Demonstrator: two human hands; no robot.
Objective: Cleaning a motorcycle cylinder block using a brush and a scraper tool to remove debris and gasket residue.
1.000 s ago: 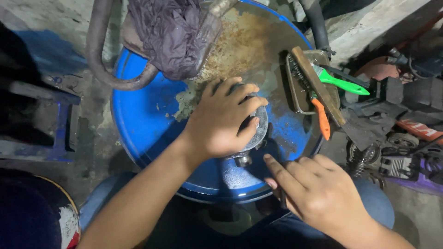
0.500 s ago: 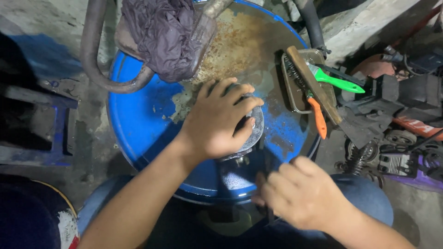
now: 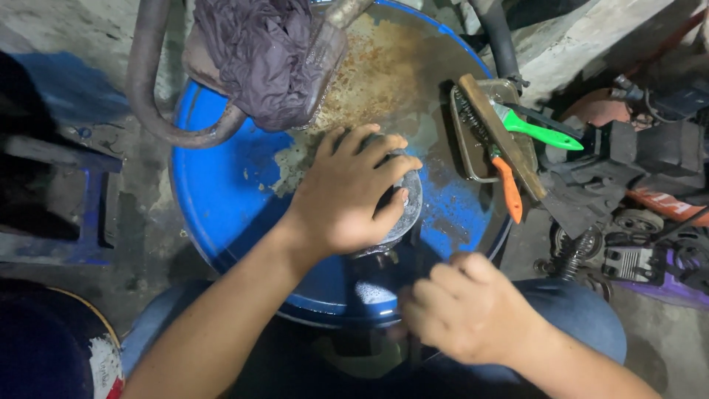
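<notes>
Here, mid-frame on the blue drum lid (image 3: 221,214), the left hand (image 3: 347,196) grips a round grey metal part (image 3: 405,207) from above while the right hand (image 3: 465,318), fisted at lower centre, contents hidden, could likely jolt it off the greasy, rusted surface.

I am working with both forearms bare, no sleeves, gloves, rings or watch showing on my left hand (image 3: 347,196) or my right hand (image 3: 469,318), and I am wearing blue denim jeans (image 3: 583,325) that are showing at both knees below the arms.
</notes>
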